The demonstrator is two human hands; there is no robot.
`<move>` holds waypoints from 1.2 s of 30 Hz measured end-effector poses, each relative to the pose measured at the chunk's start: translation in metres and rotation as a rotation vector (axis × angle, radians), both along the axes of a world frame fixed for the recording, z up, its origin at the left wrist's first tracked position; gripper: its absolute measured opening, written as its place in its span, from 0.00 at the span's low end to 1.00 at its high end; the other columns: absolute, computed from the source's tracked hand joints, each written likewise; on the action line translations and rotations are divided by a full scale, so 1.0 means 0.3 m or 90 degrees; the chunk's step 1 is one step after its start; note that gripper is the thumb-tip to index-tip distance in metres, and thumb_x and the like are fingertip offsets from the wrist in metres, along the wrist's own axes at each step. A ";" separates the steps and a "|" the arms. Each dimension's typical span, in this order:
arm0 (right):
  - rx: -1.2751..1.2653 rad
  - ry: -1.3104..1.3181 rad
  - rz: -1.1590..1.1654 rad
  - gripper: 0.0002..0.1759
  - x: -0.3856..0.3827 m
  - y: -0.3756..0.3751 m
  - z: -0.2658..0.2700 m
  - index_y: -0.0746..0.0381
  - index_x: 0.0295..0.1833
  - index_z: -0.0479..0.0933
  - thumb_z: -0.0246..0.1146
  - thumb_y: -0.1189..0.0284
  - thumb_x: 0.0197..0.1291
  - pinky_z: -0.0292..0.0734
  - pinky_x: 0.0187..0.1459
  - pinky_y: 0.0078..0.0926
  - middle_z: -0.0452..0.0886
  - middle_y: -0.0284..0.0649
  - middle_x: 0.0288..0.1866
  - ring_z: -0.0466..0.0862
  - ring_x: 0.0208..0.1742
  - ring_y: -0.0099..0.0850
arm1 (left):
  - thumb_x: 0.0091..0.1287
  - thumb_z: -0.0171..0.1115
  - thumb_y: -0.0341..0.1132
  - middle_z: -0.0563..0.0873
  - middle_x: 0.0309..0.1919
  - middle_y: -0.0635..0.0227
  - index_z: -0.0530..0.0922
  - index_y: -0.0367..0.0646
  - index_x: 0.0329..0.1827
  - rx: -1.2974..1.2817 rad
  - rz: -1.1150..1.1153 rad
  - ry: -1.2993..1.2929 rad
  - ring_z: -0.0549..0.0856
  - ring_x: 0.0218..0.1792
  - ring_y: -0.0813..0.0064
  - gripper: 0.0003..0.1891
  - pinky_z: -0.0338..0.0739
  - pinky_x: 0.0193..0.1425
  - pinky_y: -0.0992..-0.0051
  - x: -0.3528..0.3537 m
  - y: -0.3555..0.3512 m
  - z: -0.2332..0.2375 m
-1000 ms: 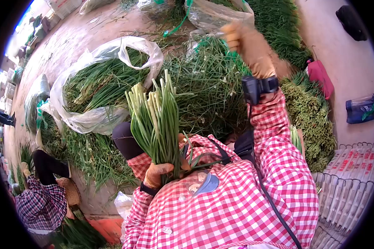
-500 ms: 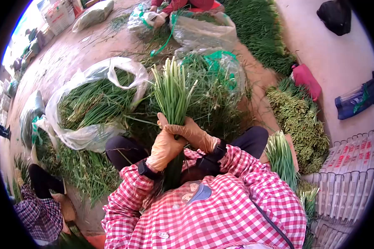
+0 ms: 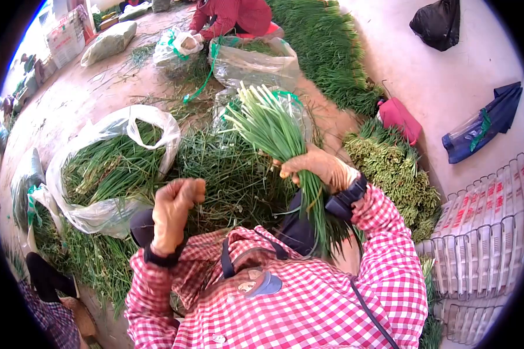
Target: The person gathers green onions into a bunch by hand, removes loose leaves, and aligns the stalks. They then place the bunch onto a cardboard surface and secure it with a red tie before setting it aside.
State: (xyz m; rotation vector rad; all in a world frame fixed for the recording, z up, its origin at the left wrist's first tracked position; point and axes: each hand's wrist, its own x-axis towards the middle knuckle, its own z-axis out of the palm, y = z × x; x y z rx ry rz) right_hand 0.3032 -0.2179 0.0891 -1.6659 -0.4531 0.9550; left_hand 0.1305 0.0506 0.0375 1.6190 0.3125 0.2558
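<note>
Right hand [image 3: 320,168], head view: clamped alone round the bunch of green stalks [image 3: 271,125], pale cut ends fanned up-left over the loose greens heap [image 3: 233,174]. Left hand [image 3: 174,209], on the bunch half a second ago, is now off it and raised in a closed fist. The bunch hangs on one grip. A plastic bag [image 3: 151,119] of greens lies to the left.
</note>
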 end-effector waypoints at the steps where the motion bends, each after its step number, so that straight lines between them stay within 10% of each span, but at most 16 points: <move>1: -0.004 -0.010 0.012 0.24 -0.036 0.002 0.008 0.67 0.54 0.75 0.68 0.67 0.53 0.74 0.30 0.18 0.81 0.38 0.34 0.78 0.27 0.21 | 0.71 0.54 0.47 0.87 0.33 0.62 0.81 0.35 0.48 -0.050 -0.037 0.027 0.85 0.31 0.77 0.21 0.77 0.36 0.79 0.021 -0.003 0.030; 8: -0.038 0.050 0.058 0.24 -0.202 0.028 -0.053 0.66 0.52 0.75 0.69 0.68 0.50 0.75 0.31 0.21 0.82 0.38 0.34 0.79 0.29 0.24 | 0.69 0.58 0.48 0.85 0.22 0.62 0.81 0.34 0.39 -0.336 -0.264 0.177 0.80 0.18 0.76 0.21 0.73 0.25 0.80 0.087 -0.144 0.012; 14: 0.061 0.198 -0.054 0.24 -0.138 -0.046 -0.097 0.68 0.52 0.77 0.68 0.66 0.51 0.71 0.27 0.14 0.79 0.34 0.32 0.76 0.25 0.18 | 0.72 0.49 0.39 0.79 0.14 0.64 0.77 0.38 0.26 -0.364 -0.196 -0.192 0.75 0.08 0.74 0.18 0.67 0.12 0.79 -0.124 0.003 0.099; 21: 0.159 0.288 0.059 0.32 -0.186 -0.031 -0.123 0.71 0.54 0.75 0.70 0.60 0.47 0.69 0.23 0.14 0.77 0.35 0.29 0.74 0.21 0.19 | 0.68 0.60 0.41 0.84 0.21 0.67 0.72 0.35 0.63 -0.091 -0.060 0.154 0.80 0.18 0.83 0.25 0.72 0.24 0.85 -0.105 0.083 0.109; 30: 0.122 0.332 0.158 0.41 -0.233 -0.009 -0.165 0.76 0.56 0.72 0.72 0.57 0.41 0.68 0.21 0.15 0.80 0.38 0.28 0.76 0.21 0.22 | 0.68 0.58 0.39 0.82 0.18 0.64 0.79 0.36 0.35 -0.128 -0.208 0.008 0.79 0.15 0.77 0.13 0.72 0.20 0.82 -0.008 0.022 0.038; 36: 0.204 0.395 0.182 0.38 -0.247 -0.044 -0.168 0.77 0.57 0.71 0.70 0.62 0.43 0.68 0.21 0.16 0.79 0.39 0.27 0.74 0.19 0.22 | 0.72 0.53 0.44 0.81 0.18 0.71 0.80 0.43 0.30 -0.207 0.186 -0.170 0.71 0.09 0.84 0.17 0.63 0.13 0.84 -0.152 0.320 -0.072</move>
